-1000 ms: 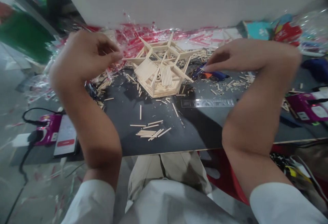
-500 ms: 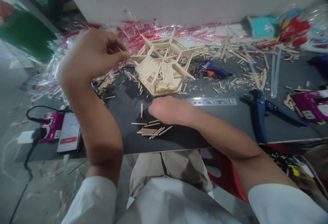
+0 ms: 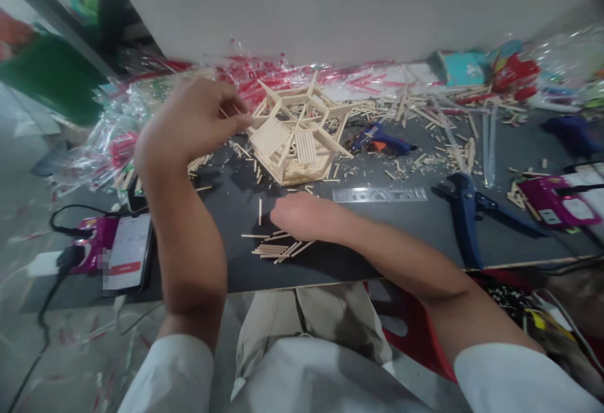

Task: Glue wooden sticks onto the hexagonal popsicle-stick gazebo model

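Note:
A hexagonal frame model point(image 3: 306, 148) built of thin wooden sticks stands on the dark table, its spokes slanting outward. My left hand point(image 3: 198, 117) is bent at the wrist, thumb and fingers pinched on the tip of the model's left spoke. In front of the model, my right hand point(image 3: 304, 216) is closed low over the table, knuckles up; its fingers and anything in them are hidden. Just below it lies a small pile of short sticks point(image 3: 274, 249), with a single stick point(image 3: 260, 211) to the left. Right of that hand is a clear ruler point(image 3: 380, 194).
A blue glue gun point(image 3: 384, 141) lies right of the model amid stick scraps. Farther right are a blue-handled cutter point(image 3: 465, 221) and a purple power socket point(image 3: 552, 202). A phone point(image 3: 128, 252) lies at left. Clear and red plastic wrap point(image 3: 264, 76) lines the back.
The view has shifted slightly, so the table things sit lower and those at right appear farther left. Both hands keep nearly the same pose and place by the model.

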### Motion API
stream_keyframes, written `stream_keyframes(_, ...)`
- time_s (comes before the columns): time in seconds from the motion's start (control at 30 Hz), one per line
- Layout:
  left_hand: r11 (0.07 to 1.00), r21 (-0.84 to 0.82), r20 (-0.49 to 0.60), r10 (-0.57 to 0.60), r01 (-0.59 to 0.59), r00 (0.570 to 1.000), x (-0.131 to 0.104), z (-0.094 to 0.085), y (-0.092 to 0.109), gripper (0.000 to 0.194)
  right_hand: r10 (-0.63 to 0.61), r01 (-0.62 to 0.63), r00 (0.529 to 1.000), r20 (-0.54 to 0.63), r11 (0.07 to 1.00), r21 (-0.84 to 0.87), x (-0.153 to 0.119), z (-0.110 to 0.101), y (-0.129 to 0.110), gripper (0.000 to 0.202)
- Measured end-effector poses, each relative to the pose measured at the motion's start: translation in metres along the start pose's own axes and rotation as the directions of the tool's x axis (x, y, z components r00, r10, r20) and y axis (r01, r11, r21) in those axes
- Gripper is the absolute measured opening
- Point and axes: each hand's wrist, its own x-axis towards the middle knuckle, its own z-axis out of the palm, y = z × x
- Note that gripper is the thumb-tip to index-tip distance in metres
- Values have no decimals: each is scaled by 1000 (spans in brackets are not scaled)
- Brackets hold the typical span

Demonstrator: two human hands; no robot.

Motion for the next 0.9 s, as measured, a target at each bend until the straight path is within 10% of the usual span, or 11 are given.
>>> stream_keyframes(0.37,995,7,34,101,-101,994,2,4,12,25,5,-5,1000,15,1000,-6,-14,-30,8,25)
stream_keyframes(0.6,976,-125,40,183,-177,982,0,7,17,26,12,39,979,-205,968,247,-34,-30,31,11)
stream_keyframes(0.73,967,-116,92,237,-226,967,1,9,25,31,70,162,892,-447,874,459,-47,-5,42,8)
stream_keyframes(0.9,952,-120,141,297,-282,944,3,13,33,31,329,165,664,-671,811,561,-52,22,39,6)
